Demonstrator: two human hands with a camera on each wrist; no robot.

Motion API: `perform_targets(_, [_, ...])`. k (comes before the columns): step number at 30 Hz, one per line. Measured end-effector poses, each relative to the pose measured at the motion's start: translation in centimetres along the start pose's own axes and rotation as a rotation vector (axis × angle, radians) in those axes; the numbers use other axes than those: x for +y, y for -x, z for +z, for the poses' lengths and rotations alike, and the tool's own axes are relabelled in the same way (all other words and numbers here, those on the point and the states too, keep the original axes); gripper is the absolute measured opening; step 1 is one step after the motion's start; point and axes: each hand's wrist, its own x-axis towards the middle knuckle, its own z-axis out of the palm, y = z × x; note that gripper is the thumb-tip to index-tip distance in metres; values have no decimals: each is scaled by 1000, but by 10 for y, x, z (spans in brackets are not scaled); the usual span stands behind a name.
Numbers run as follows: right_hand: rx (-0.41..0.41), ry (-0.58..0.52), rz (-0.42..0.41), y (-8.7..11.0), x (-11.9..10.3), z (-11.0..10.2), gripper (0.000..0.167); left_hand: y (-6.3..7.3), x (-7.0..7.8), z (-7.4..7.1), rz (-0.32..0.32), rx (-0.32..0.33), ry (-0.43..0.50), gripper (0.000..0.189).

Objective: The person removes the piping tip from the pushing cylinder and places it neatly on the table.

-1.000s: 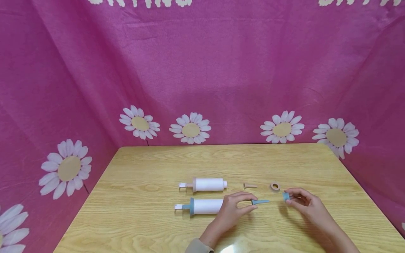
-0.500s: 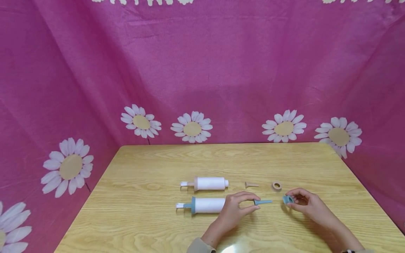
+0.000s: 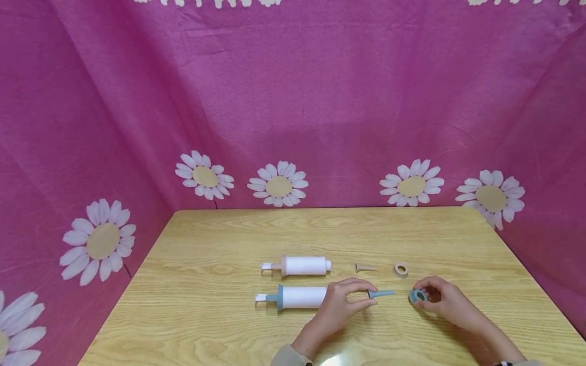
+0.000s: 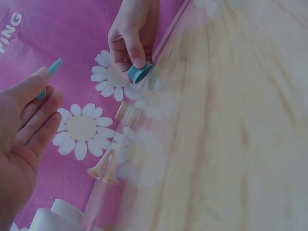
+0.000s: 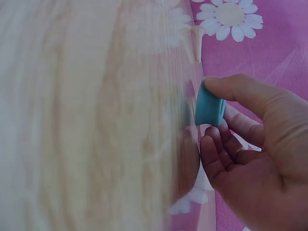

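Between thumb and fingers my left hand (image 3: 338, 305) pinches a teal tapered nozzle (image 3: 382, 293), its narrow tip pointing right. My right hand (image 3: 450, 302) holds a teal ring-shaped cap (image 3: 418, 296) by its edge, low over the table; in the right wrist view the ring (image 5: 209, 105) is seen from its side, gripped under the thumb. Just left of the left hand lies a white cylinder with a teal flange (image 3: 299, 297); the hand hides its right end. A gap separates the nozzle's tip from the ring.
Behind lies a second white cylinder with a beige flange (image 3: 303, 266). To its right are a beige nozzle (image 3: 364, 267) and a beige ring (image 3: 401, 270). A wooden table (image 3: 220, 325) bears everything, with a pink flowered cloth (image 3: 329, 101) hanging around it.
My right hand has turned the teal ring so its hole now faces the head camera, and lowered it slightly. The left hand keeps its pinch on the nozzle, almost still.
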Motion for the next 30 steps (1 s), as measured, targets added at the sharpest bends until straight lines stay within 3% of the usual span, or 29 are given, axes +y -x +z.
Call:
perform_targets(6, [-19, 53, 6, 1, 3, 0, 29, -1, 0, 2, -1, -13, -4, 20])
perform_targets(13, [10, 53, -53, 1, 4, 2, 29, -5, 1, 3, 25, -39, -144, 20])
perform_targets(16, [21, 47, -66, 2, 5, 4, 28, -9, 2, 3, -31, -73, -153, 20])
perform_targets(23, [19, 38, -40, 2, 5, 4, 28, -18, 1, 1, -225, -197, -143, 19])
perform_targets(30, [-6, 29, -39, 3, 5, 4, 27, -26, -2, -1, -245, -301, -211, 16])
